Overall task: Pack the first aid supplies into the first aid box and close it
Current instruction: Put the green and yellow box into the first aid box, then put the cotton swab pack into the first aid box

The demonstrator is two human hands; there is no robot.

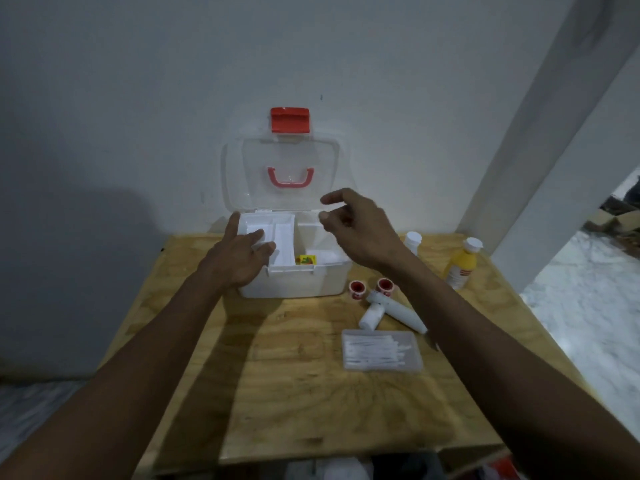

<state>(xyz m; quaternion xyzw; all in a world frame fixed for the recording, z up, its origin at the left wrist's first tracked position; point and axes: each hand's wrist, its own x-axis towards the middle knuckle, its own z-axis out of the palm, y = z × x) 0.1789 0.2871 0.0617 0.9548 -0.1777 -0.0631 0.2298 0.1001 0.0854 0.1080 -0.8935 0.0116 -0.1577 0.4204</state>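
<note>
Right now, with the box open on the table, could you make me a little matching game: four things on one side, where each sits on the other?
Things:
1. yellow bottle
2. cotton swab case
3. left hand
4. small yellow packet

Places:
A. inside the first aid box
B. on the box's white tray
C. far right of the table
D. flat on the table, nearest the camera

Pairs: 1-C, 2-D, 3-B, 4-A

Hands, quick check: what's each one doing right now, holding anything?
Left hand: open, fingers resting on the white tray inside the first aid box.
Right hand: open, loosely curled above the box, holding nothing.
</note>
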